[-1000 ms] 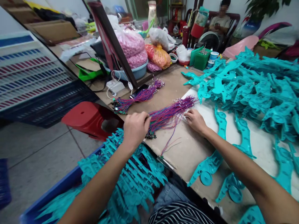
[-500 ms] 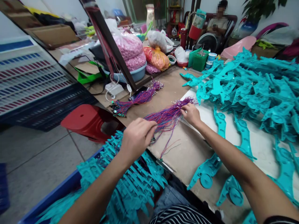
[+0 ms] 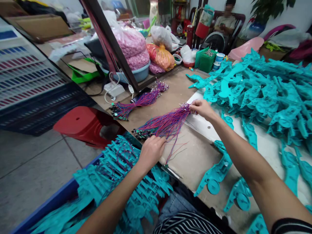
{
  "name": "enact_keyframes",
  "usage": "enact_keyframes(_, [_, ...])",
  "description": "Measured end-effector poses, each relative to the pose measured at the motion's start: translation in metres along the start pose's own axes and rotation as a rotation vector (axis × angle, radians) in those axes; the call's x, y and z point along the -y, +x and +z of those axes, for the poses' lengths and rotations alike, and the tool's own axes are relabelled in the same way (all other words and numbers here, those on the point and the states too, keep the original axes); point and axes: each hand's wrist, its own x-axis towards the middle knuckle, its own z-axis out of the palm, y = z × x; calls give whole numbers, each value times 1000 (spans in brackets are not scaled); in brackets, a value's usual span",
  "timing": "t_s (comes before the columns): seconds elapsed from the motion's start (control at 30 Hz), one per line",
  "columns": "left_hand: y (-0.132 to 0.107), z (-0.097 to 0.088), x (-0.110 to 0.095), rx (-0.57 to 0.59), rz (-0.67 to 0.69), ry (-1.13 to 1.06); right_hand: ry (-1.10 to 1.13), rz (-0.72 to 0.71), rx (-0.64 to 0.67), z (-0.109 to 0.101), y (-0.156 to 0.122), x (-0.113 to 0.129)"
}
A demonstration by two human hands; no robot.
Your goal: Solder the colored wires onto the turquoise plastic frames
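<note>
A bundle of thin red, blue and purple wires (image 3: 165, 120) lies spread over the table, with dark connectors at its near left end. My right hand (image 3: 201, 109) pinches wire tips at the bundle's far right end. At the lower edge, near the connectors, my left hand (image 3: 151, 152) is closed with curled fingers on the wires; its fingertips are partly hidden. A few loose wires (image 3: 173, 149) trail toward the table edge. Below my left forearm, a blue crate (image 3: 57, 199) holds many turquoise plastic parts (image 3: 136, 185) with wires among them.
A second wire bundle (image 3: 143, 99) lies farther back. Turquoise parts (image 3: 263, 94) are heaped at the right, with single ones (image 3: 215, 172) nearer me. A red stool (image 3: 78, 122) stands left of the table. Behind are bagged pink pieces (image 3: 134, 45), a green box (image 3: 207, 61) and a seated person (image 3: 225, 22).
My left hand has moved down and slightly right, from above the wires to their lower edge, uncovering the connectors. My right hand has shifted slightly up, still at the wire tips.
</note>
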Motion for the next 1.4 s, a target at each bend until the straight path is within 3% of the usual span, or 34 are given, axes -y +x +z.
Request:
enact_keyframes(0.3, [3,4,-3,19,7,39,4,6,83,-9,11,12])
enact_keyframes(0.57, [4,7,-4,39,31,70,-41,-58,47,-21,21,28])
enact_keyframes(0.8, [2,5,-5,48,62,98,-10,-126,130,-34,22,43])
enact_keyframes(1.03, [0,5,-5,45,74,107,43,-53,90,-47,17,33])
enact_keyframes(1.2, [0,7,-5,17,80,110,175,124,16,-46,3,21])
enact_keyframes(1.4, [-1,-7,-12,15,39,38,308,172,19,-49,-12,9])
